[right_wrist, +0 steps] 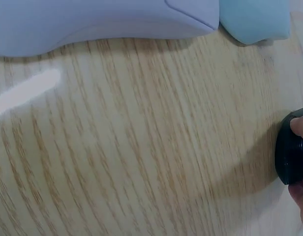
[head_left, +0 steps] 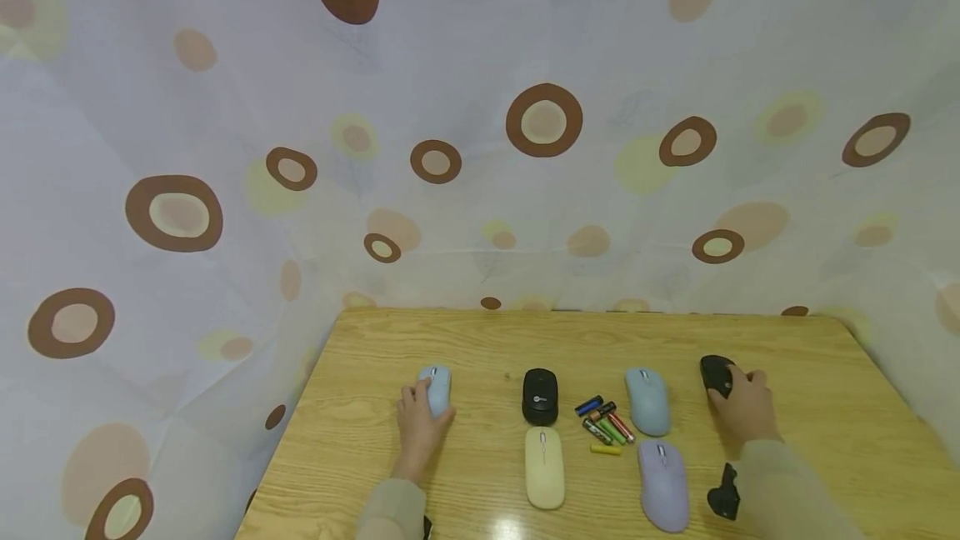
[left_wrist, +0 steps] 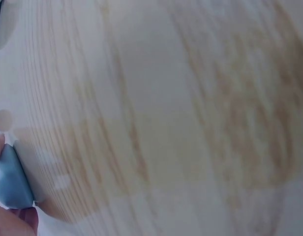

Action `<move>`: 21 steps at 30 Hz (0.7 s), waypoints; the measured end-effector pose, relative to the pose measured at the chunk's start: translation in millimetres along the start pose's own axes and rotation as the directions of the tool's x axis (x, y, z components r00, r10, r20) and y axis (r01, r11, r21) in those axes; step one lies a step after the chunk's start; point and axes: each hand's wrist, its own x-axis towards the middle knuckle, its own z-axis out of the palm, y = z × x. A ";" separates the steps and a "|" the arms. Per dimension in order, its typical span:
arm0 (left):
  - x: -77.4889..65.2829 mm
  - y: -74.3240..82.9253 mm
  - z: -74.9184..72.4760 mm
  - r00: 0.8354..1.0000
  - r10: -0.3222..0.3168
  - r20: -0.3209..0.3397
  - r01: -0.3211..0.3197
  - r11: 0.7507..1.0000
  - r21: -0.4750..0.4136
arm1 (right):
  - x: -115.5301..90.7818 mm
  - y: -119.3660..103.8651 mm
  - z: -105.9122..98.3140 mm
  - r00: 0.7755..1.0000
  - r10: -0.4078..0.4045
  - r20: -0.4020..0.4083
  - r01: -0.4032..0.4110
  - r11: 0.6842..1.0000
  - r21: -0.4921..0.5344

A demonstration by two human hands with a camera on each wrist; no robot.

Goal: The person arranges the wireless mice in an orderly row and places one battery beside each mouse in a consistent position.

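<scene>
At the left of the table, my left hand [head_left: 423, 423] grips a light blue computer mouse [head_left: 439, 388], thumb on one side and fingers on the other. The same blue mouse [left_wrist: 14, 178] shows at the left edge of the left wrist view, between fingertips. Over at the right, my right hand [head_left: 746, 408] holds a black mouse [head_left: 717, 375], its fingers around the far and right sides. In the right wrist view, fingertips pinch the black mouse [right_wrist: 291, 147] at both sides; the palm is out of frame.
Between the hands stand a black mouse [head_left: 540, 397], a yellow mouse [head_left: 544, 468], a second light blue mouse [head_left: 648, 402] and a lilac mouse [head_left: 663, 486]. Several batteries [head_left: 613, 428] lie loosely among them. A dotted cloth [head_left: 465, 215] hangs behind the wooden table [head_left: 345, 457].
</scene>
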 end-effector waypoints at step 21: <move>5.4 -5.7 -12.4 0.987 0.007 0.163 0.009 0.995 -0.098 | -18.5 -0.9 -6.9 0.998 0.051 0.039 -0.052 0.998 0.028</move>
